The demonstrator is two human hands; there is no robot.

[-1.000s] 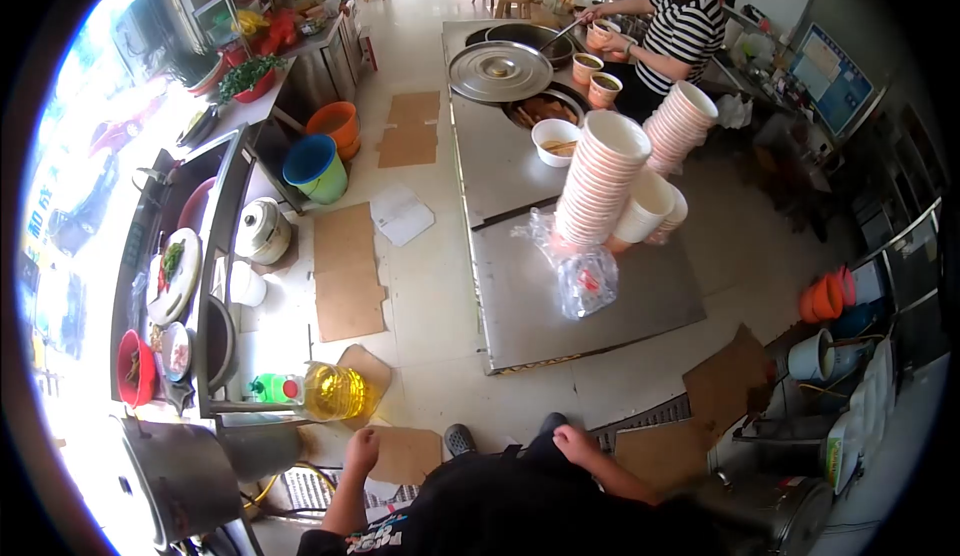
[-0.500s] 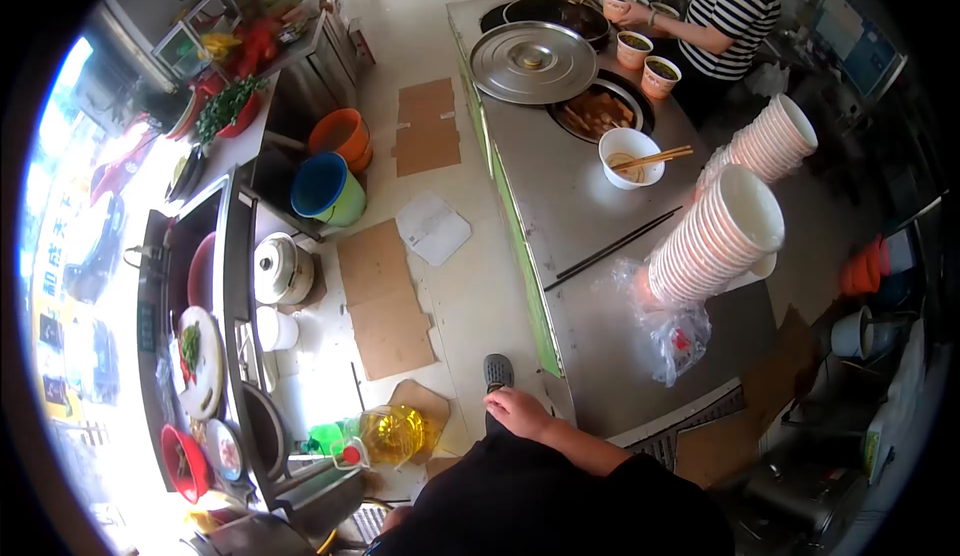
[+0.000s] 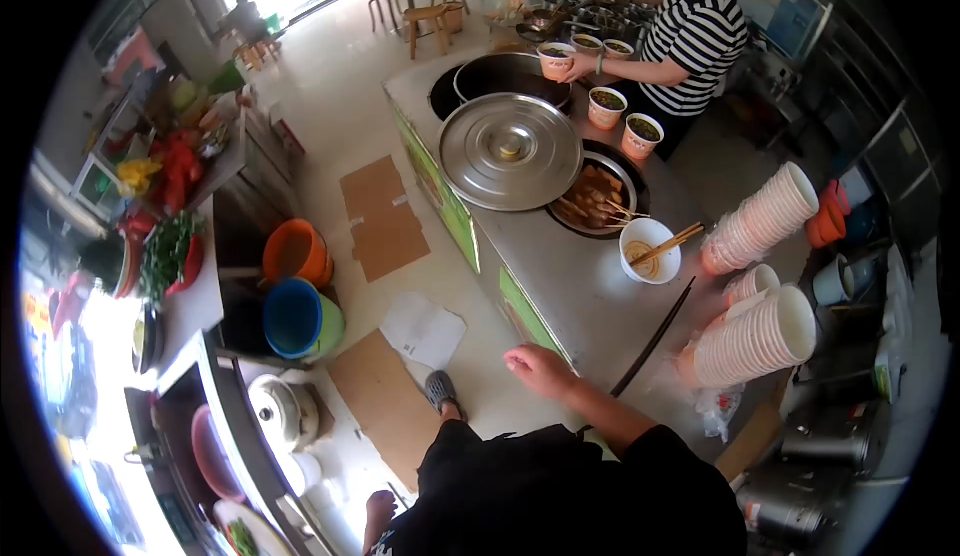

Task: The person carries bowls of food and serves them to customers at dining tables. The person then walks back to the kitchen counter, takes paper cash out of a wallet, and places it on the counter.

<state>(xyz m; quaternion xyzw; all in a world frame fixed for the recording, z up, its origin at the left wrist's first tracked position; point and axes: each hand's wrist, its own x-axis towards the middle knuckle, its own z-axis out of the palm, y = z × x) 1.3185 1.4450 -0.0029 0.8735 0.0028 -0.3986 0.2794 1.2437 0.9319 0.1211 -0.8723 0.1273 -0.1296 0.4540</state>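
Observation:
My right hand (image 3: 540,368) hangs loosely curled beside the near left edge of the steel counter (image 3: 560,286), apart from it and with nothing in it. My left hand (image 3: 381,508) hangs low at my side, small in view, fingers curled in and no object visible. On the counter are a white bowl (image 3: 637,262) with chopsticks (image 3: 672,244) across it, a long dark pair of sticks (image 3: 655,338), and stacked paper cups (image 3: 755,341). Beyond them stand a round metal lid (image 3: 500,141) and a pot of brown skewered food (image 3: 598,196).
Across the counter, a person in a striped shirt (image 3: 695,41) holds a filled cup (image 3: 556,60); several filled cups stand nearby. Cardboard (image 3: 385,218) lies on the floor. Left are an orange bucket (image 3: 297,253), a blue-green bucket (image 3: 300,318), a rice cooker (image 3: 283,411) and a sink (image 3: 205,446).
My view has moved forward along the aisle and swung. The oil bottle has left the view, and my left hand now shows. The person still holds a cup, now nearer the large pan.

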